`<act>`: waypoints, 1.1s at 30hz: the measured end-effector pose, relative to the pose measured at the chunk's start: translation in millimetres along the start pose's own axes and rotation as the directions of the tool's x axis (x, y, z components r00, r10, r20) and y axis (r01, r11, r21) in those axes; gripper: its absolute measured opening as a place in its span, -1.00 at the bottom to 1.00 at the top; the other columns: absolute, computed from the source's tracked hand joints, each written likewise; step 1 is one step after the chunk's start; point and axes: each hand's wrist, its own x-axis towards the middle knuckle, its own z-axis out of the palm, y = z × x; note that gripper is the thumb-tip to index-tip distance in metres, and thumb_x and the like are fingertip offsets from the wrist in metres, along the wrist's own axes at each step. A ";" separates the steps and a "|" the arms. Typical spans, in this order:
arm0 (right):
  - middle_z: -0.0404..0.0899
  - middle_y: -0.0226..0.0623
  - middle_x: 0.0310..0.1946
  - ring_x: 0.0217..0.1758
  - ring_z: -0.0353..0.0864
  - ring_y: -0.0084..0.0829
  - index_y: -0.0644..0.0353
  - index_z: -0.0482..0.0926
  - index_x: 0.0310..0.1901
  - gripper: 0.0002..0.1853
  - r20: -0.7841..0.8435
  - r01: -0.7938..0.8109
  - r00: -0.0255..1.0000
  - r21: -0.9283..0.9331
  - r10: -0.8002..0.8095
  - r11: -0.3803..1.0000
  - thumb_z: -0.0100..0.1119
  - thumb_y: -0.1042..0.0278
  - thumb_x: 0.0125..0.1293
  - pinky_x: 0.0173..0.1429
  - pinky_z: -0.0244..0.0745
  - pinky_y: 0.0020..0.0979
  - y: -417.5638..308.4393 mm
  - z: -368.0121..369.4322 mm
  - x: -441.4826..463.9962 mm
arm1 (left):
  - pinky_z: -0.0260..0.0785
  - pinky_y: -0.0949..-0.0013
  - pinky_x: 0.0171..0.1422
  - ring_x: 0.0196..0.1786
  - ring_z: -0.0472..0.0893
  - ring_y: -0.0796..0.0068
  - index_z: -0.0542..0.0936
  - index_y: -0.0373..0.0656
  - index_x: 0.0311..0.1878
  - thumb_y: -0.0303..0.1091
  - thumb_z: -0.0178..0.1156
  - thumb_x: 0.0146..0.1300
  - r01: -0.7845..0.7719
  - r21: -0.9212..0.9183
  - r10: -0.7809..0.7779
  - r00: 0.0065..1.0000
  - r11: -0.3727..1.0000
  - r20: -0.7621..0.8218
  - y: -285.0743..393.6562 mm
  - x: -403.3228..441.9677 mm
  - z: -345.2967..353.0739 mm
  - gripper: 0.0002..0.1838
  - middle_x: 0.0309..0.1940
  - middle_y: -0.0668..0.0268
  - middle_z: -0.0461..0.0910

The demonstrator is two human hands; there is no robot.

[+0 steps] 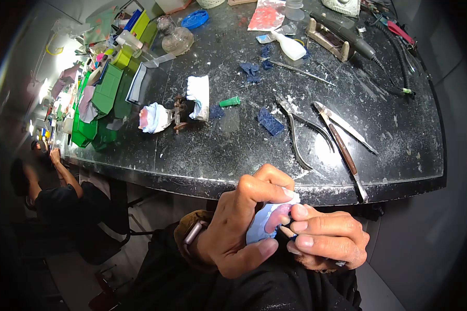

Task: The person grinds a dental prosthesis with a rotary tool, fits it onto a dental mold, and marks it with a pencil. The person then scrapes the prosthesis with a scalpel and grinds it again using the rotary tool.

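Observation:
My left hand (238,223) is wrapped round a blue dental cast (259,223), thumb below and index finger above. A pink gum-like base (276,220) with pale teeth (285,232) sits on the cast. My right hand (329,236) is closed against the cast's right side, its fingertips by the teeth. Pinched there is a small dark blue scrap (294,237), mostly covered by the fingers; I cannot tell for sure what it is. Both hands are in front of the bench edge, above my lap.
On the dusty black bench (218,155) lie pliers (298,129), a wooden-handled knife (342,147), dark blue scraps (271,122) and a green tube (229,101). An articulator with casts (198,98) stands left of them. A handpiece (347,36) rests behind. Another person (62,192) sits far left.

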 end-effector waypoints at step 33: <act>0.63 -0.11 -0.37 -0.20 0.69 -0.21 0.35 0.63 -0.28 -0.78 -0.061 -0.015 0.998 -0.001 0.015 1.000 0.34 0.66 -0.04 -0.15 0.68 -0.41 1.6 1.0 -0.2 | 0.20 0.40 -0.20 -0.29 0.35 0.40 0.17 -0.35 0.03 -0.26 0.10 -0.05 -0.066 0.119 0.061 0.997 0.991 0.048 -2.4 -0.7 -1.7 -0.41 -0.27 -0.20 0.31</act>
